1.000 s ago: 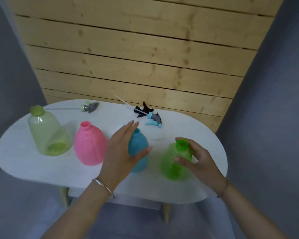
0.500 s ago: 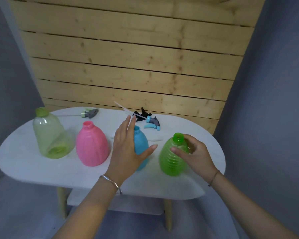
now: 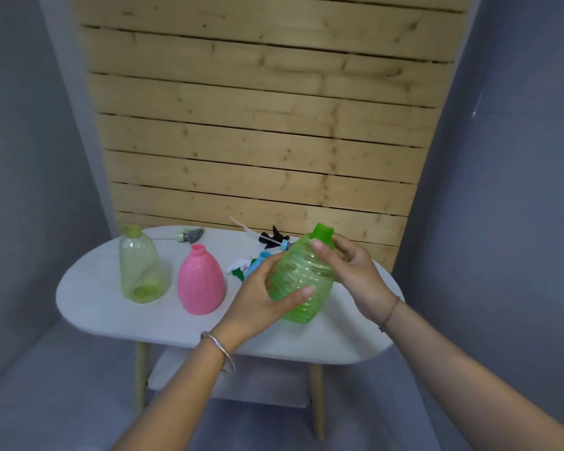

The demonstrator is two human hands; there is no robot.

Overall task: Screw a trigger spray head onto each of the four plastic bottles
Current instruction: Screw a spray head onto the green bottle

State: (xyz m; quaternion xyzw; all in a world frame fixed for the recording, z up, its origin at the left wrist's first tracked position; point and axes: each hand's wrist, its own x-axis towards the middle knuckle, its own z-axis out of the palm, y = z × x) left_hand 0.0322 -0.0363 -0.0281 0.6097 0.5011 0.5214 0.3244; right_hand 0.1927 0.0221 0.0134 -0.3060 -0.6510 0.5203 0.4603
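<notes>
While both hands point(image 3: 261, 301) point(image 3: 355, 275) hold the green bottle point(image 3: 302, 281) tilted at frame centre, each grip closed on it, squeezing may dent it or it may slip.

The green ribbed bottle point(image 3: 302, 281) is tilted, neck up and open, gripped between the left hand point(image 3: 261, 301) at its belly and the right hand point(image 3: 352, 271) at its neck. The blue bottle point(image 3: 258, 263) peeks out just behind the left hand. Left of that hand stand the pink bottle point(image 3: 201, 281) and the pale yellow-green bottle point(image 3: 142, 268), both upright. Spray heads lie beyond the hands: a black and blue one point(image 3: 274, 239), a grey one point(image 3: 191, 236).
</notes>
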